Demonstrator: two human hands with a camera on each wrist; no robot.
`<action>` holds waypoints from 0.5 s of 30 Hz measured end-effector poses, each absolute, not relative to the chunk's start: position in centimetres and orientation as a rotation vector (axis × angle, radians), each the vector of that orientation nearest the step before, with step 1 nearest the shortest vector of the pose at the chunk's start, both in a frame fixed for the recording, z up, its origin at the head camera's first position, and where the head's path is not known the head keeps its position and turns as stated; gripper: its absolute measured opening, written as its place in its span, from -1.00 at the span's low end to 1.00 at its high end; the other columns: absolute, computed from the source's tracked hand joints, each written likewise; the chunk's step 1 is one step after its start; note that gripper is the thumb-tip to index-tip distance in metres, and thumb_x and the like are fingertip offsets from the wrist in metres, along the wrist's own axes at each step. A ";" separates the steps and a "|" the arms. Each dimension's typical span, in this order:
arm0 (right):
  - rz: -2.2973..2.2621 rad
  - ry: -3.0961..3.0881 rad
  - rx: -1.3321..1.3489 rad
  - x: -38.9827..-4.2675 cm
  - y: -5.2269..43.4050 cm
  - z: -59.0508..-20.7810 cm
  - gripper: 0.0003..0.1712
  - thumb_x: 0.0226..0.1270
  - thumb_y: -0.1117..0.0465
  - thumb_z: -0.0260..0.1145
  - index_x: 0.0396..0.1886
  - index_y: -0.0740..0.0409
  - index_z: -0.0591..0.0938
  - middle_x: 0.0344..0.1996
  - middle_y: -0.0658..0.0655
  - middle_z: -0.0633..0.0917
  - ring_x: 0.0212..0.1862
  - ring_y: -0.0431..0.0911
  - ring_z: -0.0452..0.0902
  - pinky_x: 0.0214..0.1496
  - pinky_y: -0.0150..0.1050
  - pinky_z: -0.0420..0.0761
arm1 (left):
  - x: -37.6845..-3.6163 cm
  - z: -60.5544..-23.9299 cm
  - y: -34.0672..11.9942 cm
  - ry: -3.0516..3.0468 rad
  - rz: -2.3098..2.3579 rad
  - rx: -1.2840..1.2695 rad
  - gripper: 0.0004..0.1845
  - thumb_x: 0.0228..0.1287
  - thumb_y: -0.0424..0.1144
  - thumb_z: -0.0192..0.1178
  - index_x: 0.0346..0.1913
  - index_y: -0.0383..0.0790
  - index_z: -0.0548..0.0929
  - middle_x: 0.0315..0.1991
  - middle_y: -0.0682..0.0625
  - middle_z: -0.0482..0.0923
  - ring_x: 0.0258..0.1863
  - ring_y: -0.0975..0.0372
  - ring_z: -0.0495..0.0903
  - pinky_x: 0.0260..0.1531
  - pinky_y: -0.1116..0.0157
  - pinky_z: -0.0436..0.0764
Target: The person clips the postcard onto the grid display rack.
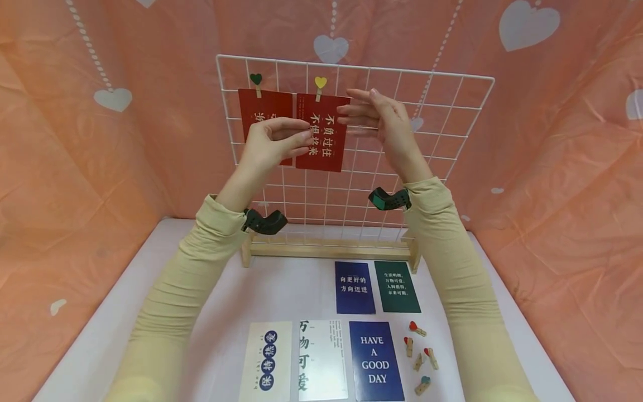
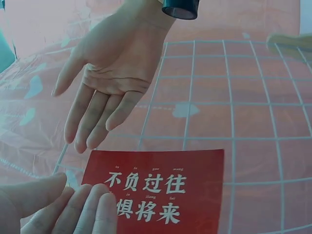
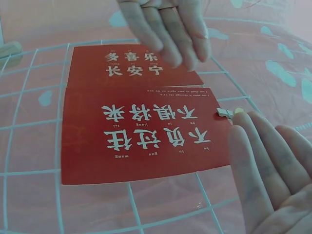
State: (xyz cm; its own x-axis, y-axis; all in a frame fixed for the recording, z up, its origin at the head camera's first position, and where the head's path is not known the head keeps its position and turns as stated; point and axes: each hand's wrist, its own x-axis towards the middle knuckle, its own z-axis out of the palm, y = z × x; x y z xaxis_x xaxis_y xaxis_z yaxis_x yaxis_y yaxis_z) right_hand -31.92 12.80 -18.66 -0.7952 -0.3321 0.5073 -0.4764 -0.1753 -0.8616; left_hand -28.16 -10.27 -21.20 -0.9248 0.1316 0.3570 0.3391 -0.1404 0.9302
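Observation:
Two red cards hang side by side on a white wire grid (image 1: 402, 71). A small wooden clothespin with a yellow heart (image 1: 320, 84) clips the right red card (image 1: 321, 162) at its top. Another with a green heart (image 1: 257, 80) clips the left red card (image 1: 273, 100). My left hand (image 1: 273, 142) is in front of the cards, its fingers loosely extended and partly covering the lettering of both. Beside the right card's right edge, my right hand (image 1: 384, 120) has its fingers straight. The right wrist view shows nothing in the right palm (image 3: 287, 209).
The grid stands on a wooden base (image 1: 326, 249). On the white table (image 1: 211, 346) lie a blue card (image 1: 354, 304), a green card (image 1: 397, 303), a cream card (image 1: 283, 363), a white card (image 1: 324, 357) and a "HAVE A GOOD DAY" card (image 1: 361, 326). Several heart clothespins (image 1: 431, 358) lie at right.

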 end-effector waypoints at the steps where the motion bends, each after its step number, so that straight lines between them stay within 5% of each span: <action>1: 2.141 -1.953 0.970 -31.8 13.0 -18.8 -0.46 0.58 0.01 -0.15 0.24 0.28 0.49 -0.02 0.26 0.66 0.02 0.10 0.60 0.05 -0.03 0.60 | -28.0 -21.3 -10.3 -1.987 -2.199 -0.544 -0.68 0.22 -0.37 0.29 0.02 -0.43 0.61 -0.11 -0.20 0.64 -0.15 0.11 0.67 -0.09 0.23 0.64; 7: 2.229 -1.976 1.069 -31.2 14.1 -20.1 -0.33 0.58 -0.11 -0.31 0.28 0.24 0.47 0.06 0.30 0.61 0.11 0.15 0.52 0.17 0.02 0.50 | -27.2 -22.4 -10.3 -2.115 -2.120 -0.576 -0.67 0.29 -0.30 0.24 0.06 -0.41 0.60 -0.04 -0.21 0.63 -0.10 0.08 0.66 0.01 0.13 0.59; 15: 2.288 -2.021 1.146 -30.2 15.6 -22.8 -0.19 0.49 -0.27 -0.24 0.35 0.31 0.36 0.17 0.31 0.53 0.21 0.18 0.43 0.26 0.03 0.42 | -26.8 -24.4 -10.2 -2.223 -2.158 -0.540 -0.65 0.36 -0.26 0.17 0.13 -0.38 0.56 -0.01 -0.19 0.63 -0.06 0.07 0.64 0.11 0.05 0.51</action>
